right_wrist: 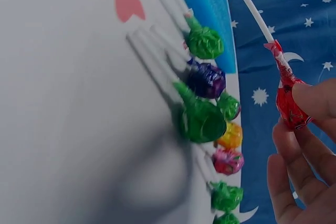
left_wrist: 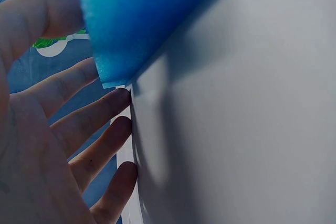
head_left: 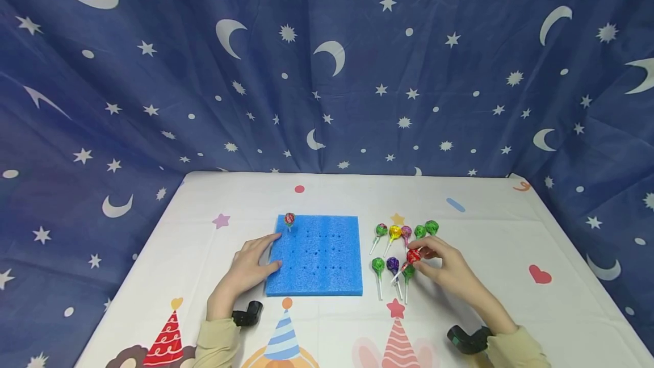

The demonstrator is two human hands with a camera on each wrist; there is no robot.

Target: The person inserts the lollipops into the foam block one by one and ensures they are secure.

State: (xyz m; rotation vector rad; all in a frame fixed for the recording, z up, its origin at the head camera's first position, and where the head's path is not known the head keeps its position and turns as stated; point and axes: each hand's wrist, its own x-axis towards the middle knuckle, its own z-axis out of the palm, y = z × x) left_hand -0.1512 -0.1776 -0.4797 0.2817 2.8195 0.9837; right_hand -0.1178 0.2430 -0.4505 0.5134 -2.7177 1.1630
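Observation:
My right hand [head_left: 443,266] pinches a red-wrapped lollipop [right_wrist: 290,100] by its head, between thumb and fingers. Its white stick slants down to the left in the head view. Below and around it lie the other lollipops in two rows, among them a purple one [head_left: 393,264], a yellow one [head_left: 395,231] and several green ones [right_wrist: 205,42]. With extended fingers, my left hand [head_left: 248,266] touches the left side of a blue foam block [head_left: 319,284] dotted with small holes. One lollipop with a red and green wrapper [head_left: 289,219] stands upright in the block's far left corner.
A white cloth with printed party hats and shapes covers the table [head_left: 511,226]. Behind it hangs a dark blue curtain [head_left: 357,72] with moons and stars. Black wrist cameras [head_left: 248,313] sit on both wrists.

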